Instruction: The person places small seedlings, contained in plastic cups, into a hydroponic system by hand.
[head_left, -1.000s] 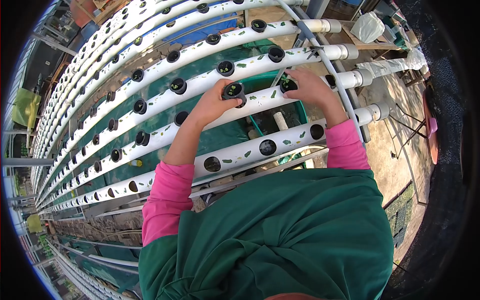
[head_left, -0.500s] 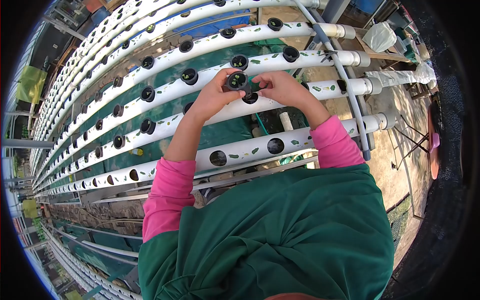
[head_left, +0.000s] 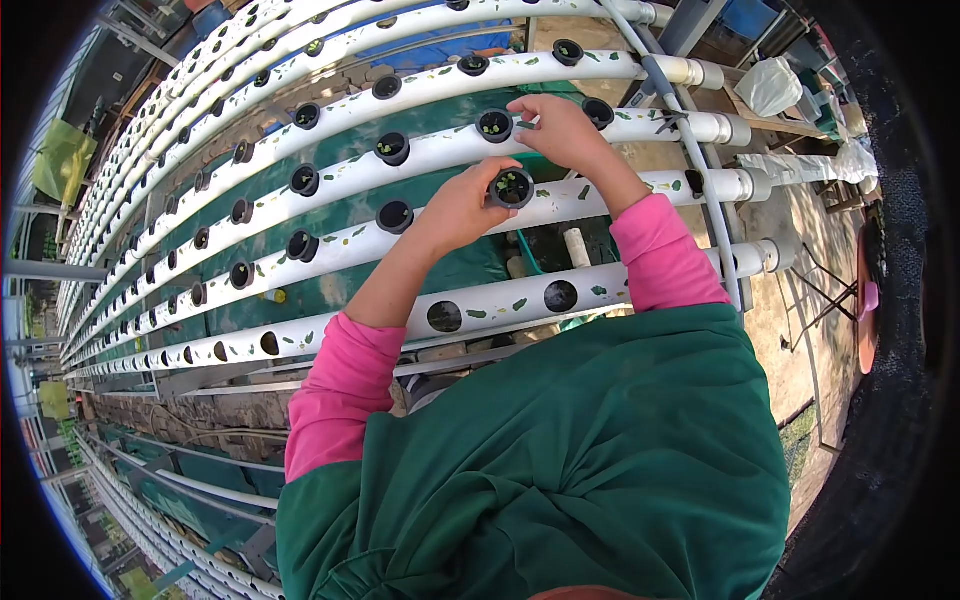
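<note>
A black plant pot (head_left: pixel 513 189) with small green seedlings in dark filling sits over a white pipe, where a hole was visible before. My left hand (head_left: pixel 462 208) curls around the pot's left side, fingers and thumb at its rim. My right hand (head_left: pixel 560 132) reaches over the pipe behind, thumb and fingers apart. Its fingertips are close to the right rim of another seedling pot (head_left: pixel 495 126). A third pot (head_left: pixel 598 113) stands behind my right hand, partly covered by it.
Several long white pipes (head_left: pixel 440 165) carry rows of black pots. The nearest pipe (head_left: pixel 500 305) has open holes, one hole (head_left: pixel 561 295) just in front of my hands. A grey crosswise pipe (head_left: pixel 703 205) runs across the right ends. A white plastic bag (head_left: pixel 770 92) lies at upper right.
My left hand has moved right and down with the pot, which is now at the pipe. My right hand has moved up and away from it, towards the pot behind.
</note>
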